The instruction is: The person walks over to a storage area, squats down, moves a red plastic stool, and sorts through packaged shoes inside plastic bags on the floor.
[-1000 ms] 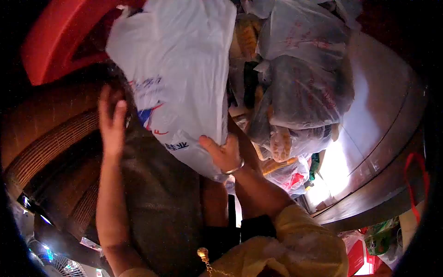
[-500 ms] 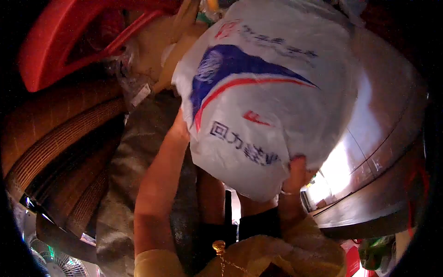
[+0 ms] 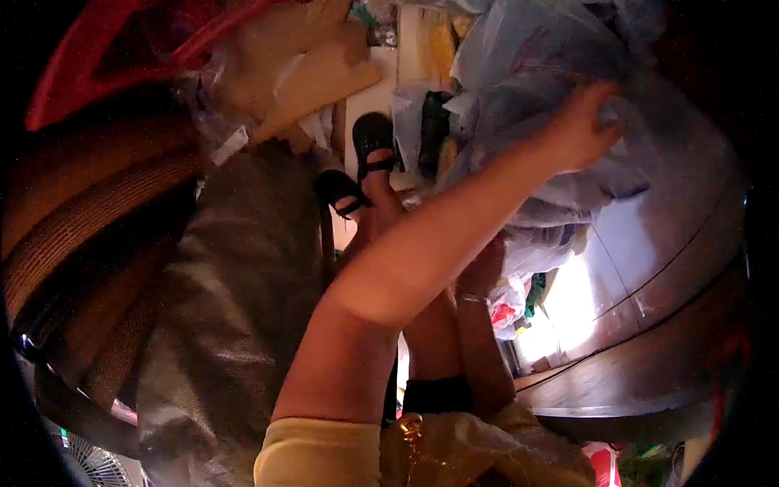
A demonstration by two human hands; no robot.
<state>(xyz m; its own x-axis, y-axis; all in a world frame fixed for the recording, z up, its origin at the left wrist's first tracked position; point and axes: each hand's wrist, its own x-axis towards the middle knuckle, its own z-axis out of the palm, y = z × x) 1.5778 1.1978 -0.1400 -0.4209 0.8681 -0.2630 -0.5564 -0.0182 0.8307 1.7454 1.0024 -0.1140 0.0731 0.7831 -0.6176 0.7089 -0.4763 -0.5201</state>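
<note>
Fingers of left hand (image 3: 583,131) curled at translucent bags (image 3: 515,77) — blurred, can't tell if gripping. Right hand (image 3: 484,266) partly hidden — finger state unclear.

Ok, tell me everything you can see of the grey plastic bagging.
The grey plastic bagging looks thin, translucent, rumpled and bulging. It lies at the picture's upper right. The left hand overlaps it; whether it grips the plastic is unclear. The left forearm crosses in front, hiding part. Whether it is one bag or several, I can't tell.
</note>
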